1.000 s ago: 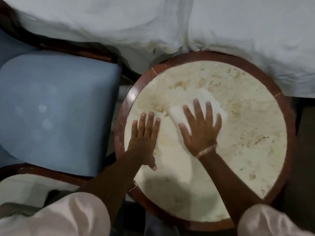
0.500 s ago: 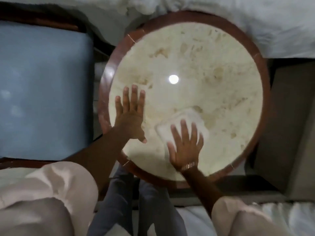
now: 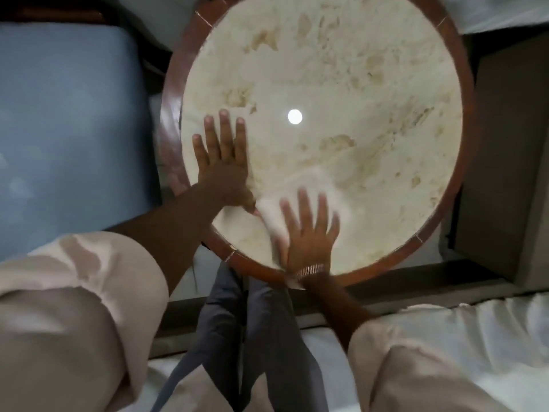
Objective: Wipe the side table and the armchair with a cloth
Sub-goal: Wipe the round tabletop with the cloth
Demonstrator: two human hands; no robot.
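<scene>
1. Head view, right hand [image 3: 309, 236]: grip flat and open, fingers spread, palm pressing a white cloth [image 3: 273, 212] onto the worktop [image 3: 341, 93]; nothing is pinched. Pressed flat, likely so the cloth drags under the palm. Hand and cloth are blurred.
2. Left hand [image 3: 222, 162]: grip open, empty, palm down just left of the cloth, thumb nearly touching it; probably a brace while leaning over.
3. Worktop: round, pale stone, brown wooden rim [image 3: 170, 114]; bare beyond both hands, nothing obstructs wiping. Bright light reflection [image 3: 295, 116] ahead of the grips.
4. Armchair [image 3: 68, 123]: blue seat, left of the left hand, past the rim, apparently not yet wiped.
5. White bedding [image 3: 463, 331]: near the right forearm.
</scene>
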